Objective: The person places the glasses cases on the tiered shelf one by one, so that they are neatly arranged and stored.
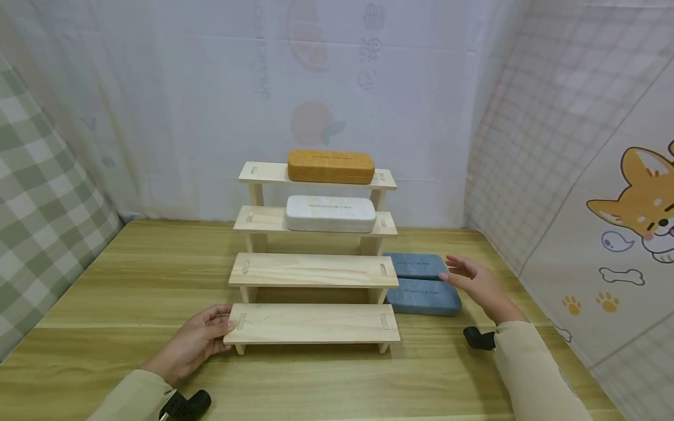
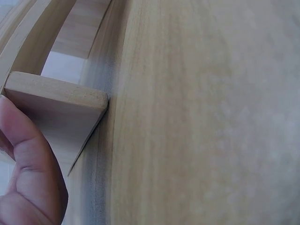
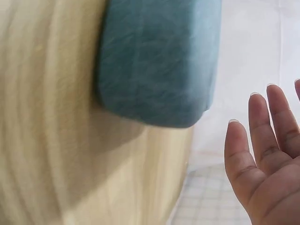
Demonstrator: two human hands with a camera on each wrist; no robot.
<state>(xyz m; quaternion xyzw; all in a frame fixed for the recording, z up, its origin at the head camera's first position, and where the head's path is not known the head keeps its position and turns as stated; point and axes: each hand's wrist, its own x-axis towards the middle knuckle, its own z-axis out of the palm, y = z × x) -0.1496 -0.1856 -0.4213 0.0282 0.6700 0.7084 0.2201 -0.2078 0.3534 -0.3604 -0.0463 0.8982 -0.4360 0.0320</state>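
Observation:
A stepped wooden display stand [image 1: 314, 271] stands on the table. My left hand [image 1: 197, 340] grips the left end of its lowest board, thumb on the edge; the left wrist view shows the thumb [image 2: 30, 154] beside the stand's leg [image 2: 56, 93]. Two blue glasses-type cases, one [image 1: 418, 266] behind the other [image 1: 423, 296], lie flat at the stand's right side. Over their right end hovers my right hand [image 1: 481, 286], its fingers spread and holding nothing. In the right wrist view a gap shows between that hand and a blue case [image 3: 157, 61].
An orange-brown case [image 1: 330, 166] lies on the top board and a white case [image 1: 330, 214] on the one below. White cloth [image 1: 184, 117] hangs behind the table [image 1: 131, 280]. A green checked cloth [image 1: 42, 193] borders the left, a printed cloth [image 1: 568, 175] the right.

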